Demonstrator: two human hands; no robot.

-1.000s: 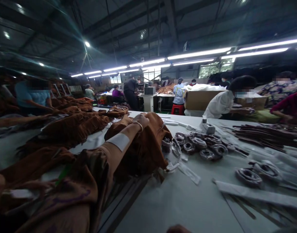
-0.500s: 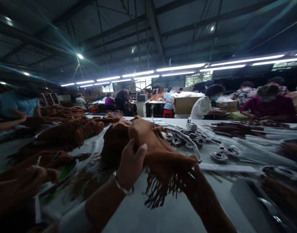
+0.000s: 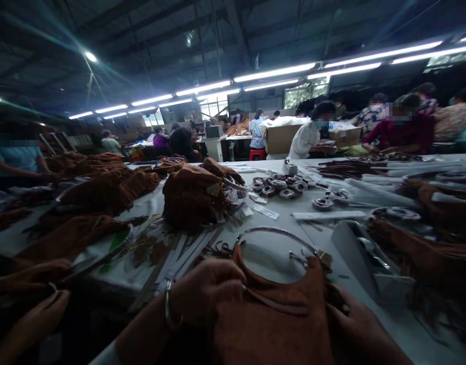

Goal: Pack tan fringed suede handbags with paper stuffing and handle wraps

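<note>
A brown suede-like handbag (image 3: 271, 329) with a curved ring handle (image 3: 278, 230) hangs upright close in front of me, its opening facing up. My left hand (image 3: 213, 289), with a silver bangle on the wrist, is closed at the bag's left upper edge, beside a thin strap (image 3: 276, 303) that lies across the front. At the right side of the bag, my right hand (image 3: 354, 317) grips its edge, the fingers partly behind it. The lower part of the bag is dark and cut off by the frame. Metal clasps (image 3: 296, 257) show behind the opening.
A stack of brown bags (image 3: 190, 197) stands ahead on the white table (image 3: 263, 213). Wrapped rings (image 3: 286, 187) lie behind, a grey box (image 3: 369, 263) at right. A co-worker's hands (image 3: 46, 299) work at the left; other people sit across the table.
The bag has come off the stack toward me and now stands upright with its handle up. My left hand has moved from its top to the upper edge; my right hand has moved right and down.
</note>
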